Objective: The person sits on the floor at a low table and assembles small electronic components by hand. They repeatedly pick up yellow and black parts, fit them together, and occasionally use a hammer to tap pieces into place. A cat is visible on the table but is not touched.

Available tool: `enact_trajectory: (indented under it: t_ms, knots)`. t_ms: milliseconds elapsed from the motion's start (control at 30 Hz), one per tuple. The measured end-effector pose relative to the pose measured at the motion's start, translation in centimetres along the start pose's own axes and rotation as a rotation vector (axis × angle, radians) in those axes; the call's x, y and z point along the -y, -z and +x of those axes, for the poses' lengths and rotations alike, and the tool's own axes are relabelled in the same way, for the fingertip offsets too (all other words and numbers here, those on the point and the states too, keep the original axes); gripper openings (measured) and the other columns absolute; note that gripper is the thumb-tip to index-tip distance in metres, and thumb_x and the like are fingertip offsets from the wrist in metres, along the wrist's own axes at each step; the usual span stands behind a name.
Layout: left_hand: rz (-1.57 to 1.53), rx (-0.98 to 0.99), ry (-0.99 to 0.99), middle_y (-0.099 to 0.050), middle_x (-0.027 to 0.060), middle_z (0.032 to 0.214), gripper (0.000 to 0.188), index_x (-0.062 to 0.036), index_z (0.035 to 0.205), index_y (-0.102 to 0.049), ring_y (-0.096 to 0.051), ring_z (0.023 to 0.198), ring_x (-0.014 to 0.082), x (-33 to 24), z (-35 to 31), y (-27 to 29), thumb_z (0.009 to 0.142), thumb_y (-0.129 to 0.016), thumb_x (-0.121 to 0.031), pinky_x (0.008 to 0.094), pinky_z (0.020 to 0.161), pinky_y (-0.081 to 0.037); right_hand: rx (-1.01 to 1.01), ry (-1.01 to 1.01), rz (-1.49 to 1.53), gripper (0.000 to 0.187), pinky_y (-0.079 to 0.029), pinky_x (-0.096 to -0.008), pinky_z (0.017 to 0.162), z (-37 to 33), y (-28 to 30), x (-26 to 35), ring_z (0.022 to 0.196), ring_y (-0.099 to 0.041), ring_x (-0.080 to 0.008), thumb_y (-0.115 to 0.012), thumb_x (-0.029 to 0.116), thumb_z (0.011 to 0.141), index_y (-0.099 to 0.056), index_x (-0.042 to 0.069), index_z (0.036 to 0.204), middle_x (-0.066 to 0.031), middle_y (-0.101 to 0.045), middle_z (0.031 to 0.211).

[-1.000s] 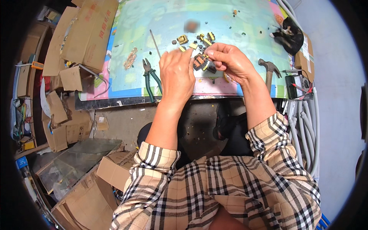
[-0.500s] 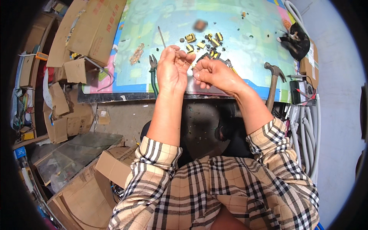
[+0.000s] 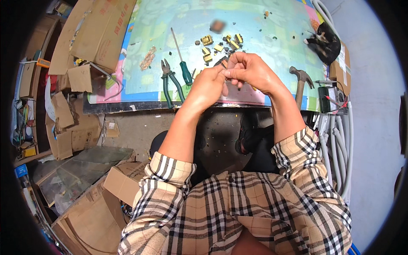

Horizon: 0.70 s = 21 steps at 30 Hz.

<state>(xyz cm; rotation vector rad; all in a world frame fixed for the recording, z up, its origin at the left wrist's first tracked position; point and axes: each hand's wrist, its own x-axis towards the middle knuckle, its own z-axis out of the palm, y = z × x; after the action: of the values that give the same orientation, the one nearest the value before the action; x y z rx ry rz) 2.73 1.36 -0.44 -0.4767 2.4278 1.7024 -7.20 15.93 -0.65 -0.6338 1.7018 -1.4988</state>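
Observation:
My left hand (image 3: 207,88) and my right hand (image 3: 251,75) meet over the table's near edge, fingertips touching. A small copper-coloured piece (image 3: 224,63) shows between them, mostly covered by fingers. The left hand is closed around it, while the right thumb and forefinger pinch at it. Just left of the hands lie a screwdriver (image 3: 186,73) with a green handle and a pair of green-handled pliers (image 3: 167,80), jaws pointing away from me. Beyond the fingers are several small yellow-and-black blocks (image 3: 207,40) that look like coil cores, among dark fragments.
A claw hammer (image 3: 301,80) rests at the table's right edge. A cat (image 3: 325,44) lies at the far right corner, beside a cardboard box (image 3: 343,72). Copper wire (image 3: 148,58) lies bundled on the left. A large carton (image 3: 100,34) borders the table's left side.
My left hand has moved right and turned from palm-up, uncovering the screwdriver's handle. Both hands, apart before with a thin strand between them, are now together.

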Motion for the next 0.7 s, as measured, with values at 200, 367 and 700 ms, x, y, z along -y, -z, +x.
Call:
enact_trajectory:
  t_ms: [200, 367, 700]
  knots:
    - [-0.117, 0.135, -0.057, -0.048, -0.0028, 0.068, 0.025, -0.0035, 0.086, -0.059, -0.04, 0.062, 0.0084, -0.7, -0.4, 0.0, 0.098, -0.049, -0.022, 0.0235, 0.058, -0.034, -0.035, 0.018, 0.137, 0.014, -0.052, -0.0239, 0.058, -0.2, 1.4, 0.0, 0.065, -0.061, -0.0096, -0.066, 0.013, 0.089, -0.064, 0.0, 0.093, -0.0037, -0.063, 0.074]
    - [-0.308, 0.093, -0.015, -0.049, -0.002, 0.065, 0.024, -0.0048, 0.084, -0.059, -0.042, 0.061, 0.0085, -0.7, 0.1, 0.5, 0.097, -0.051, -0.022, 0.0235, 0.059, -0.035, -0.116, 0.082, 0.123, 0.016, -0.052, -0.0243, 0.057, -0.1, 1.5, 0.2, 0.065, -0.061, -0.0103, -0.065, 0.014, 0.09, -0.063, -0.002, 0.092, -0.0053, -0.064, 0.078]
    - [-0.792, -0.135, -0.073, -0.064, 0.0065, 0.074, 0.024, -0.0037, 0.092, -0.059, -0.063, 0.072, 0.0172, 0.5, 1.0, 1.4, 0.099, -0.05, -0.024, 0.0325, 0.079, -0.052, -0.255, 0.159, 0.131, 0.011, -0.047, -0.0217, 0.056, -0.1, 0.1, 0.2, 0.062, -0.057, -0.0073, -0.062, 0.011, 0.091, -0.062, 0.0, 0.093, -0.0022, -0.061, 0.074]
